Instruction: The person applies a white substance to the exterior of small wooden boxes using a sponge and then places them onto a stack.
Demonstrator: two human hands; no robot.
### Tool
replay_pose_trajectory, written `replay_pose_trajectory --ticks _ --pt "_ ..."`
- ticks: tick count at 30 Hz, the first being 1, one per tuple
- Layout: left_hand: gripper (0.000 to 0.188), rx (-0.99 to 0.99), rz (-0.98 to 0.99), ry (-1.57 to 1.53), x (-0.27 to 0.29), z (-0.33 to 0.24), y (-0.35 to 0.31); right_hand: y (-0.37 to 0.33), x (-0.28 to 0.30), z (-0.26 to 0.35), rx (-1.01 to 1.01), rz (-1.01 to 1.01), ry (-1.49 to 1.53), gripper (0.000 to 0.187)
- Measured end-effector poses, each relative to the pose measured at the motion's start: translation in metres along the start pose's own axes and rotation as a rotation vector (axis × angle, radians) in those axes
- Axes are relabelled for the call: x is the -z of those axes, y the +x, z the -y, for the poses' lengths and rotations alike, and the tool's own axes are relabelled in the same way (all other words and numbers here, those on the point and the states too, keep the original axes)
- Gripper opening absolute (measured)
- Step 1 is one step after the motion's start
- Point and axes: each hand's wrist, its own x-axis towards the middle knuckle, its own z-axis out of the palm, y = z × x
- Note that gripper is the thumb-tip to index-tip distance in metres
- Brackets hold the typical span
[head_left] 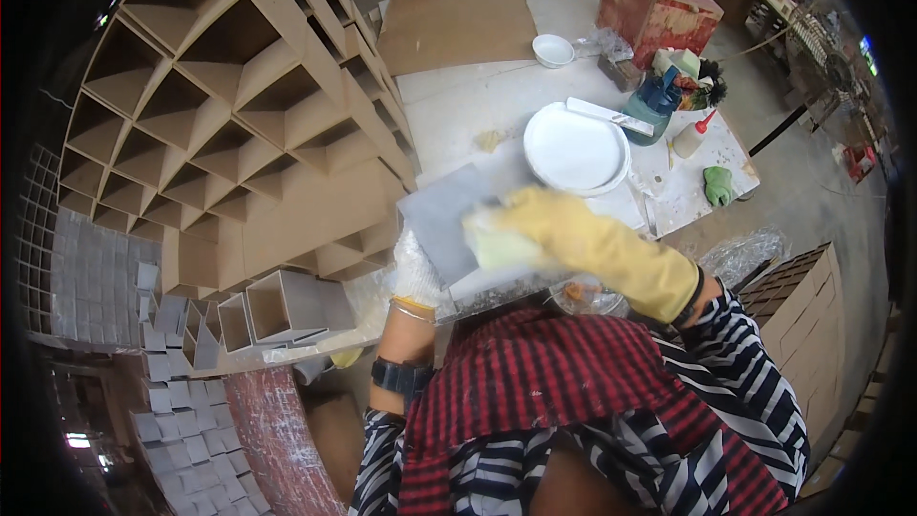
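Observation:
My left hand [417,266], in a white knit glove, grips the near-left edge of a grey flat-faced piece [441,215], probably a box, tilted over the table's front edge. Its far sides are hidden from me. In a long yellow rubber glove, my right hand [540,222] holds a pale green sponge [501,247] against the right part of the grey face; both are smeared by motion. Just beyond the right hand stands a round white tub [576,155] of white paste or paint, with a flat white scraper [609,116] lying across its rim.
Stacked brown open boxes [220,105] rise on the left, with several grey boxes [296,306] below them. On the table [458,96] are a white bowl [553,51], a teal jug [651,110], a red-tipped bottle [692,137], a green cloth [717,185] and a red box [657,8].

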Motion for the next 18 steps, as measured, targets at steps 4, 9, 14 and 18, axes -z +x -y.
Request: replay_pose_trajectory --ticks 4,9,14,18 --pt "0.034 0.239 -0.104 -0.904 0.007 0.015 -0.009 0.015 0.043 0.034 0.041 -0.052 -0.077 0.055" --pt "0.033 -0.032 -0.067 0.056 0.022 -0.036 0.014 0.03 0.033 0.022 0.177 -0.315 -0.254 0.051" --pt "0.035 0.361 -0.065 -1.133 0.015 0.009 -0.001 0.022 0.017 0.034 0.226 -0.068 -0.123 0.05" --pt "0.037 0.054 0.09 -0.109 0.025 0.014 0.002 0.061 0.019 0.062 0.318 -0.236 -0.178 0.049"
